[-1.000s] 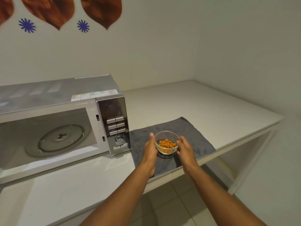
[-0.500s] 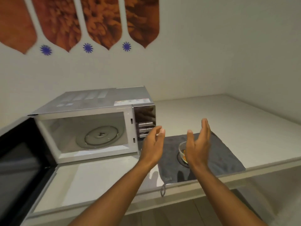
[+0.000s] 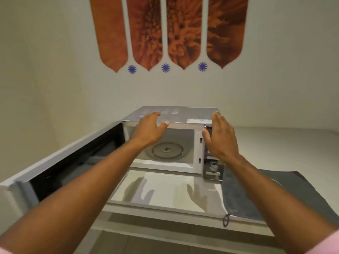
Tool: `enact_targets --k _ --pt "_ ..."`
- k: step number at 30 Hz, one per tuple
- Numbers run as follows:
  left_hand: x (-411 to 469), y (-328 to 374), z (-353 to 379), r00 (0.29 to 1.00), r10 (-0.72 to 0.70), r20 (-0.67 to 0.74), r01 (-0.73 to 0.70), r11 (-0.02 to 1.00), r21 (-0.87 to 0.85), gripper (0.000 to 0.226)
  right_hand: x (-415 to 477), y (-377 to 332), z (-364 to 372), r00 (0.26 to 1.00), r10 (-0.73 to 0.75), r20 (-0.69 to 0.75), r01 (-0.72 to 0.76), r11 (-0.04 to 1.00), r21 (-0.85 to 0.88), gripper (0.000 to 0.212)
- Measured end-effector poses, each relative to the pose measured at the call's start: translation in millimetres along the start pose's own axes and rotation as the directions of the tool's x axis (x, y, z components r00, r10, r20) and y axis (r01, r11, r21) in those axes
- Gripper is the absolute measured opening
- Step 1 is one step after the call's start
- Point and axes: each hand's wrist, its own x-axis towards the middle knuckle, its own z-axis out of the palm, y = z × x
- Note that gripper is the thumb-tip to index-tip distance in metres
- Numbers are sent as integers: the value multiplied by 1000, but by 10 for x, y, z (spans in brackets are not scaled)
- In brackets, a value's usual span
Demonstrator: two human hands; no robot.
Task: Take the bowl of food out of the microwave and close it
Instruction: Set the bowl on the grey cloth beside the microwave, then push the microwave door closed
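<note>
The microwave (image 3: 176, 143) stands on the counter (image 3: 165, 195) with its door (image 3: 60, 162) swung fully out to the left and its cavity empty except for the turntable (image 3: 166, 150). The bowl of food cannot be made out in this view; the grey towel (image 3: 275, 191) to the right of the microwave is largely crossed by the right forearm, and only a faint curved edge shows beyond it. The left hand (image 3: 149, 130) is raised in front of the cavity, fingers loosely extended and slightly apart, thumb out, holding nothing. The right hand (image 3: 221, 138) is raised before the control panel (image 3: 212, 167), fingers straight and close together, likewise empty. Neither hand touches the door.

The remaining step appears to be closing. To do it well, the left hand would go out to the free edge of the door, press flat against its outer face, and swing it round in one even arc until the latch catches. The right hand is best kept away from the opening, or rested on top of the casing so that the microwave does not slide on the counter.
</note>
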Motion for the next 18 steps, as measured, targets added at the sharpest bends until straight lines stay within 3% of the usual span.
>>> enact_targets --k 3,7,12,18 --pt "15 -274 -470 995 -95 -15 97 978 186 59 66 -62 65 999 -9 45 11 999 -51 57" --pt "2 -600 -953 974 -228 3 210 899 384 37 46 -54 153 998 -26 59 35 988 -147 59" --pt "-87 -949 -1277 916 -384 120 235 753 615 49 34 -23 157 994 -33 103 59 965 -256 62" --pt "-133 -1157 -1320 893 -426 148 240 727 643 49 50 17 135 989 -48 138 85 956 -280 61"
